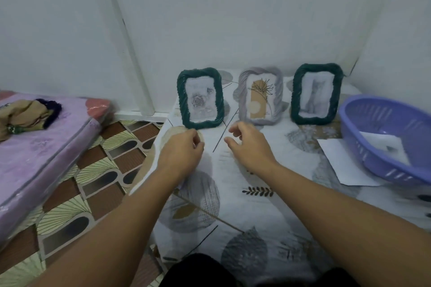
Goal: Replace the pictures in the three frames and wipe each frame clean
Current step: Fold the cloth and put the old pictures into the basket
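Observation:
Three picture frames stand upright in a row at the back of the leaf-patterned table [235, 212]. The left green frame [200, 98] shows a rose drawing. A grey frame [260, 96] in the middle shows a plant print. The right green frame [315, 93] shows a cat picture. My left hand [180, 152] hovers just below the left green frame, fingers loosely curled and holding nothing. To its right, my right hand [248, 144] is also loosely curled and empty, below the gap between the left and middle frames. Neither hand touches a frame.
A purple plastic basket [373, 147] holding white paper sits at the table's right edge, over a white sheet [342, 163]. A plastic-wrapped purple mattress [39, 158] with a bundled cloth [25, 112] lies on the patterned floor at left. White walls close the back.

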{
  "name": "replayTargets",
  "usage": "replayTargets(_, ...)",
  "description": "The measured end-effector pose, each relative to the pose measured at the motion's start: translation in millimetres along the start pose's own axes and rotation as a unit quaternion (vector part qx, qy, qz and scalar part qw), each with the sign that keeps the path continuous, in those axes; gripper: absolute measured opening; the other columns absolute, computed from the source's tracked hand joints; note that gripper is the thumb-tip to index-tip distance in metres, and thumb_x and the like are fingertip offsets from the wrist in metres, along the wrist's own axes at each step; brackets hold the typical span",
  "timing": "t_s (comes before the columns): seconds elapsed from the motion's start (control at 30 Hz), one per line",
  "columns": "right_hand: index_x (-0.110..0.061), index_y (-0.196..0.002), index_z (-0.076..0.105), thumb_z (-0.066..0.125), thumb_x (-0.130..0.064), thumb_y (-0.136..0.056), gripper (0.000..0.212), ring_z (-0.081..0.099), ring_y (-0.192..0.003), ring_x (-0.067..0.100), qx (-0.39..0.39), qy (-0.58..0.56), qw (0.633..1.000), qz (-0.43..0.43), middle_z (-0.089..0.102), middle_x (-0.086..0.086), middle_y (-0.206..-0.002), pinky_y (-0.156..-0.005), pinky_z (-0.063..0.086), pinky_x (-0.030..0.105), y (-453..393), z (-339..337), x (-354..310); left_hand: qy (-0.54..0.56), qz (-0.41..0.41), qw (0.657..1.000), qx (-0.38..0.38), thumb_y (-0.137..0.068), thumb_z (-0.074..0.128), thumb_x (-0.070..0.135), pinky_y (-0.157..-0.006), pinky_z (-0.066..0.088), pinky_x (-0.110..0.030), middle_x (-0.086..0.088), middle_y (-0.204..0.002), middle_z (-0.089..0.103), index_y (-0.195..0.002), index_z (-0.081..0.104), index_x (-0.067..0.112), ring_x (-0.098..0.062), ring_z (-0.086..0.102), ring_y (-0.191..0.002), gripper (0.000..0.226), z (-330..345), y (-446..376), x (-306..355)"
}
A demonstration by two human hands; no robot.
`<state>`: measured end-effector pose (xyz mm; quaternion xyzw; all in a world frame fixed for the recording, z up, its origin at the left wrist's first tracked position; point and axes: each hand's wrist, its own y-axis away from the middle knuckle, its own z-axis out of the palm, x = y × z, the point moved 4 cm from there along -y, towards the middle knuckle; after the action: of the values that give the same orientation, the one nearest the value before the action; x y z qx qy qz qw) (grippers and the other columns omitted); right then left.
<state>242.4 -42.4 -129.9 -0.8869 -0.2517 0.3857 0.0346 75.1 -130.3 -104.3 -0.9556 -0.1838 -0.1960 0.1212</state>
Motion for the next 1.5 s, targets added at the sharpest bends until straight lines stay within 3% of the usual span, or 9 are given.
replayTargets(0.33,-0.016,-0.117,0.060,0.060,-0.029,-0.097,0.024,0.052,-0.107,0.029,0.124,0.211,0.969,0.039,0.059,0.008,-0.115,-0.089,0.048,0.045,38,-159,70,0.112,0.046,0.988,-0.096,-0.096,0.060,0.032,-0.063,0.052,-0.034,0.000,-0.082,0.066,-0.088,0.062,0.017,-0.019,0.064,-0.076,0.017,72,-13,143)
replayTargets(0.53,-0.012,-0.128,0.051,0.058,-0.033,-0.097,0.038,0.049,-0.112,0.035,0.089,0.305,0.939,0.130,0.055,0.014,-0.123,-0.084,0.048,0.045,67,-223,108,0.198,0.015,0.960,-0.196,-0.093,0.064,0.030,-0.083,0.058,-0.044,-0.009,-0.092,0.073,-0.090,0.064,0.009,-0.027,0.068,-0.087,0.021,118,-7,211)
replayTargets(0.67,-0.019,-0.134,0.045,0.058,-0.053,-0.093,0.055,0.055,-0.113,0.031,-0.025,0.279,0.937,0.209,0.057,0.007,-0.123,-0.083,0.051,0.042,83,-233,138,0.272,-0.060,0.928,-0.249,-0.090,0.066,0.019,-0.072,0.054,-0.038,-0.020,-0.088,0.071,-0.081,0.062,0.008,-0.027,0.065,-0.075,0.015,144,1,244)
replayTargets(0.8,-0.027,-0.106,0.056,0.056,-0.038,-0.092,0.018,0.057,-0.094,0.026,-0.106,0.282,0.927,0.222,0.060,-0.002,-0.102,-0.072,0.043,0.035,94,-232,152,0.340,-0.136,0.880,-0.301,-0.095,0.062,0.011,-0.069,0.048,-0.036,-0.021,-0.090,0.062,-0.106,0.058,0.001,-0.029,0.060,-0.075,0.015,161,9,270)
replayTargets(0.87,-0.024,-0.090,0.056,0.054,-0.026,-0.092,0.003,0.057,-0.086,0.027,-0.112,0.294,0.927,0.206,0.060,0.000,-0.092,-0.070,0.044,0.034,95,-231,153,0.343,-0.157,0.872,-0.311,-0.097,0.061,0.009,-0.070,0.047,-0.036,-0.018,-0.090,0.059,-0.109,0.055,0.002,-0.027,0.056,-0.073,0.015,165,13,279)
replayTargets(1.13,-0.023,-0.070,0.051,0.056,-0.017,-0.087,0.018,0.057,-0.076,0.027,-0.097,0.289,0.931,0.201,0.055,-0.003,-0.075,-0.064,0.040,0.031,93,-233,156,0.366,-0.205,0.853,-0.310,-0.096,0.061,-0.002,-0.072,0.046,-0.033,-0.009,-0.080,0.050,-0.114,0.054,0.007,-0.020,0.048,-0.067,0.021,181,14,293)
replayTargets(1.27,-0.023,-0.070,0.052,0.057,-0.017,-0.087,0.019,0.058,-0.077,0.028,-0.094,0.279,0.934,0.203,0.057,-0.002,-0.076,-0.063,0.040,0.031,93,-234,157,0.362,-0.205,0.860,-0.294,-0.092,0.062,-0.004,-0.072,0.056,-0.041,-0.021,-0.112,0.066,-0.127,0.058,0.002,-0.032,0.066,-0.089,0.036,190,15,300)
replayTargets(1.37,-0.024,-0.074,0.056,0.059,-0.021,-0.088,0.015,0.058,-0.077,0.027,-0.095,0.271,0.936,0.203,0.060,-0.001,-0.079,-0.064,0.041,0.032,93,-235,156,0.342,-0.196,0.868,-0.302,-0.092,0.060,-0.001,-0.059,0.046,-0.031,-0.019,-0.114,0.066,-0.131,0.059,-0.001,-0.025,0.059,-0.076,0.039,194,17,307)
replayTargets(1.5,-0.024,-0.078,0.061,0.060,-0.019,-0.086,0.010,0.060,-0.076,0.027,-0.092,0.266,0.938,0.203,0.063,0.002,-0.080,-0.061,0.040,0.030,92,-234,157,0.336,-0.183,0.880,-0.280,-0.086,0.065,0.000,-0.085,0.055,-0.036,-0.015,-0.115,0.067,-0.124,0.063,-0.001,-0.027,0.063,-0.095,0.039,206,13,312)
